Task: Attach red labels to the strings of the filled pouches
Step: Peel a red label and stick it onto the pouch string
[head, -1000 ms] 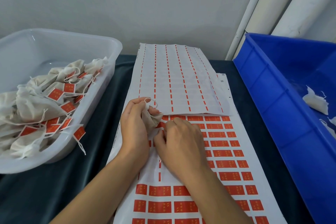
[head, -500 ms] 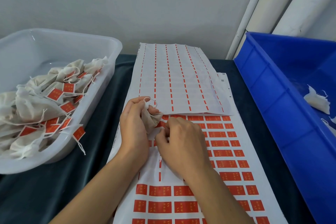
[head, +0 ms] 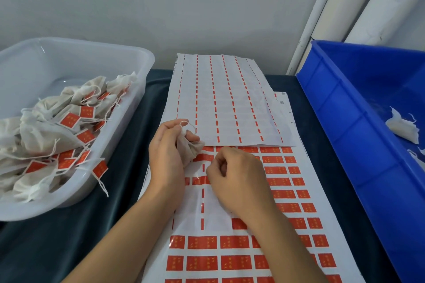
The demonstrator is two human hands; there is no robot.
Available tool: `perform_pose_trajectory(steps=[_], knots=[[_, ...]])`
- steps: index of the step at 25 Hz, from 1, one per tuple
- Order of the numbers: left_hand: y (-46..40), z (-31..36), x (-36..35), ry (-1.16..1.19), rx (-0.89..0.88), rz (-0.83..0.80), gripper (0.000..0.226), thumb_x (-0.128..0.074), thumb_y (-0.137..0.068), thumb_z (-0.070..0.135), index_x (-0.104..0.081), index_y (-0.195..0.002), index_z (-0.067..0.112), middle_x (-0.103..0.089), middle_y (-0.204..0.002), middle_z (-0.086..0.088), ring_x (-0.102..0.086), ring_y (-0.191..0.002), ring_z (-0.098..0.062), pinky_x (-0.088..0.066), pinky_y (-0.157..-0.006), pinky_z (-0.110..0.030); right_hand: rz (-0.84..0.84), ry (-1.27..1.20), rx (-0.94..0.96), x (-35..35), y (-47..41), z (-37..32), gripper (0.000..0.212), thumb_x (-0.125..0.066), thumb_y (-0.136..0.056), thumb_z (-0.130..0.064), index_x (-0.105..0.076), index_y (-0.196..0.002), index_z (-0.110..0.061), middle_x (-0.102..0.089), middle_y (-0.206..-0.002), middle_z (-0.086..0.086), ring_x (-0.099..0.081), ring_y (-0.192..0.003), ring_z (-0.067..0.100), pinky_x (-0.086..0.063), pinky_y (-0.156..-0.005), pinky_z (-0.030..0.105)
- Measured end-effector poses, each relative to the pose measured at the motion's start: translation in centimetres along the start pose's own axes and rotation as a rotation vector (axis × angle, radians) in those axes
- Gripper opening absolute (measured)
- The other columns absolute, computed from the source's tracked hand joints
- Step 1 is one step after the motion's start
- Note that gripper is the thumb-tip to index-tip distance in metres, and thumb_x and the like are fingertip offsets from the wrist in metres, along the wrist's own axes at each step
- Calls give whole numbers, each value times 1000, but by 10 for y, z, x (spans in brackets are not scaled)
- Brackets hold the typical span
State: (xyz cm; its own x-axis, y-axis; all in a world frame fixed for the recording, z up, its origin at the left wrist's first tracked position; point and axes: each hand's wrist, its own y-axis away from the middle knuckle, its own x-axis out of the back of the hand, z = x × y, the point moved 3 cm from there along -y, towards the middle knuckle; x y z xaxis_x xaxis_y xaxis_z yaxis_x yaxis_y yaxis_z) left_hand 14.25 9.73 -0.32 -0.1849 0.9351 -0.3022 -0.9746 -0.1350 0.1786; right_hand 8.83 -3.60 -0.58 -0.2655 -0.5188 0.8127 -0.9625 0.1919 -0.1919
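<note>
Head view shows two hands, two sheets and two bins on one table covered with dark teal cloth. The left hand has its fingers curled around one small white fabric pouch, and the loop of thin white string stands up above the fingers. The right hand lies with its back up on the white label sheet with red rectangular labels; its thumb and first finger are pinched together at a red label, but what exactly they hold I cannot tell. One second sheet, the peeled white backing sheet with red dashes, lies over the far end of the first one, toward the far edge of the table. At the left edge stands one translucent white plastic tub with many labelled white pouches, too many to count. At the right edge stands one blue plastic crate; two unlabelled white pouches are partly visible in it.
</note>
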Motion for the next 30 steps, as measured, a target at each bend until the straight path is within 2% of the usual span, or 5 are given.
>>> perform_pose_trajectory(steps=[4,10,15,22,30], knots=[[0,1,0,-72,4,19,27,-48,-107,20,-74,-104,25,-76,-87,-7,-75,-77,-20,-63,-72,-33,58,-371,-125,15,-7,15,23,-63,-99,-32,-61,-76,-30,-65,-69,-15,-65,-77,-4,-48,-56,6],[8,7,-8,-202,-69,-44,22,-54,-108,20,-73,-98,25,-76,-82,4,-76,-80,-14,-58,-63,-16,208,-921,-413,31,-13,35,27,-57,-105,-36,-69,-83,-29,-70,-70,2,-64,-57,9,-55,-58,16],[16,5,-14,-371,-201,-139,16,-58,-107,24,-71,-98,27,-75,-84,12,-75,-80,-7,-57,-62,-14,224,-1046,-430,29,-16,36,17,-57,-104,-37,-71,-106,-27,-75,-79,2,-72,-66,16,-59,-66,24],[20,7,-16,-379,-320,-179,18,-53,-109,32,-69,-101,33,-76,-88,11,-74,-87,-9,-56,-68,-13,257,-1177,-441,31,-16,33,18,-61,-103,-30,-77,-95,-33,-78,-94,0,-77,-83,22,-63,-74,32],[24,12,-16,-343,-390,-259,16,-57,-107,16,-67,-106,28,-76,-86,6,-76,-83,-17,-58,-72,-16,266,-1125,-349,31,-14,30,12,-68,-99,-29,-80,-98,-32,-80,-98,-5,-78,-90,19,-64,-75,29]])
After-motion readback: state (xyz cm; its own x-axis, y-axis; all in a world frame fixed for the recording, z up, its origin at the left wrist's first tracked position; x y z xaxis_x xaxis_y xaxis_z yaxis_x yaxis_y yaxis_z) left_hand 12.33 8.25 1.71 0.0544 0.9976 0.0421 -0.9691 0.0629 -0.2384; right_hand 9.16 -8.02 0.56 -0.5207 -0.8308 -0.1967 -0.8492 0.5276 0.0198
